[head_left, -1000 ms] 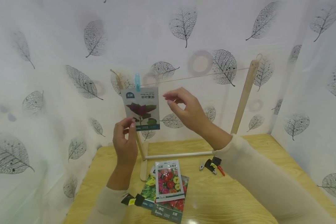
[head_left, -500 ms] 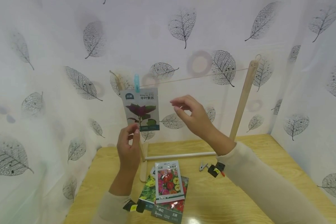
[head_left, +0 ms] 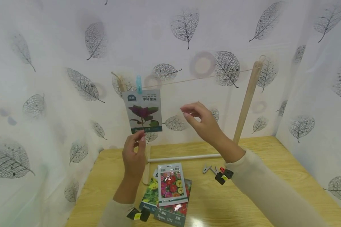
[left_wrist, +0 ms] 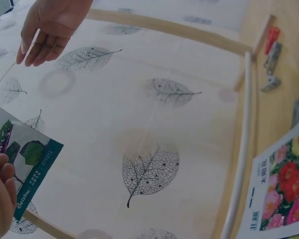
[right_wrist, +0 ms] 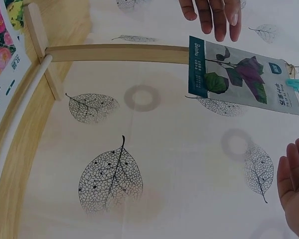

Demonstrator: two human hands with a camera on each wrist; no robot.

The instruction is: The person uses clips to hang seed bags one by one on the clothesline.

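A seed packet (head_left: 143, 110) with a purple-leaved plant on its front hangs from a thin string (head_left: 187, 81). A light blue clothespin (head_left: 139, 84) clips its top edge there. My left hand (head_left: 134, 154) is just below the packet's bottom edge, fingers loosely bent and holding nothing; the right wrist view shows its fingers (right_wrist: 217, 17) beside the packet. To the right of the packet, my right hand (head_left: 203, 121) is raised with relaxed fingers and nothing in them. Its palm also shows in the left wrist view.
Several seed packets (head_left: 172, 186) lie overlapping on the wooden table (head_left: 216, 201). A grey clothespin (head_left: 206, 169) and a red one (head_left: 222, 169) lie near the right wrist. Wooden posts (head_left: 247, 102) hold the string; a white rod (head_left: 184, 157) joins them low down.
Both hands have drawn away from the hanging packet: the left moved down from its lower corner, the right moved down and to the right. The packet stays hanging by the blue clothespin.
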